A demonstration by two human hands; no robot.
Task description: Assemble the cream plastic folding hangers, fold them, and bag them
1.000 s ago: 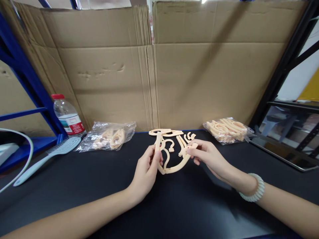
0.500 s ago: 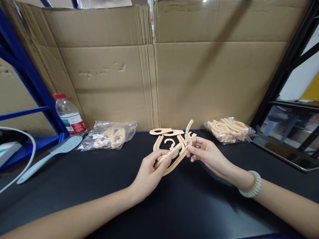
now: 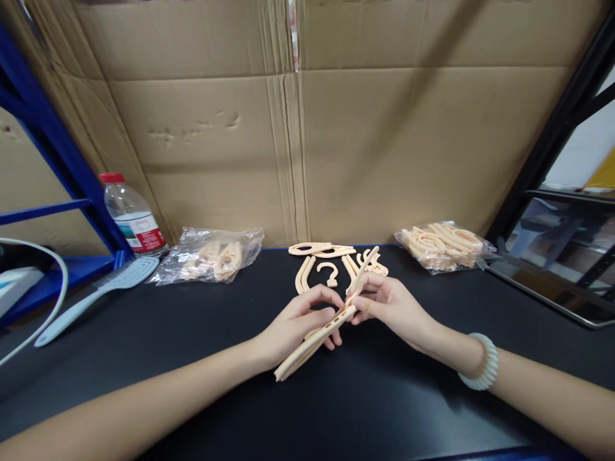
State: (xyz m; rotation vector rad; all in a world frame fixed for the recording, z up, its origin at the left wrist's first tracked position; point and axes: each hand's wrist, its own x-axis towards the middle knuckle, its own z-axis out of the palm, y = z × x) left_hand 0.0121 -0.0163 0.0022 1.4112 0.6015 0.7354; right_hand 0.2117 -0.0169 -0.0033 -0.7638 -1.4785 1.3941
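My left hand (image 3: 300,323) is closed on a beige plastic hanger arm (image 3: 307,351), a long piece with small slots along its edge, pointing down to the left. Fingers of my right hand (image 3: 396,308) pinch a second hanger piece (image 3: 368,266), which slants up to the right. The two pieces meet between my fingertips; whether they are joined I cannot tell. On the black table just beyond lie a loose hanger hook (image 3: 328,266), curved bars to its left (image 3: 303,276) and right, several small hooked parts (image 3: 378,264), and flat looped hanger pieces (image 3: 310,249) at the back.
Clear bags of beige hanger parts lie at the left (image 3: 216,257) and right (image 3: 439,245). Further left are a pale blue hairbrush (image 3: 129,274), a red-capped bottle (image 3: 132,214) and a white cable (image 3: 66,282). A framed mirror-like panel (image 3: 552,291) leans right. Cardboard (image 3: 216,128) walls the back.
Both hands have drawn the held pieces nearer and lower. The left-hand piece has turned to show its slotted edge. The hook and small hooked parts behind are now uncovered.
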